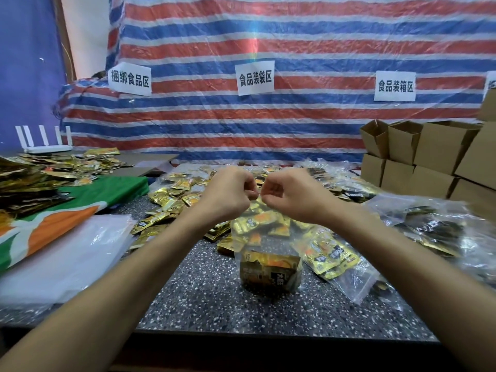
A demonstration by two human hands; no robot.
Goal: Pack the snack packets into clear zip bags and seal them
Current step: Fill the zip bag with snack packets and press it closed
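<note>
Gold snack packets [32,178] lie in a big heap at the far left of the worktop [209,291]. Next to them is a green and orange cloth [80,205]. In front of the cloth sits a flat stack of empty clear bags [67,253]. More loose packets [171,200] are spread out in the middle, behind the hands.

The left hand [228,194] is held up over the worktop. Its fingers are curled in, and its grip pinches the top edge of a clear zip bag [268,251]. The zip bag hangs down between the two arms, and its bottom seems to sit on the worktop. A few gold packets are inside, down at the bottom. The right hand [292,194] is just beside the left one, almost touching it. Its fingers are curled too, and its grip pinches the same top edge.

I think this is the sealing step, because the bag is already filled and both grips are on the zip strip. The strip is too thin to show if it is shut yet. The next move likely calls for pressing the strip tight and sliding each pinch out to its own end, so no gap is left.

To the right, a packed bag [341,264] full of gold packets lies flat. Past it are bags of dark packets [434,232]. Brown cardboard boxes [429,157] are stacked at the far right.
</note>
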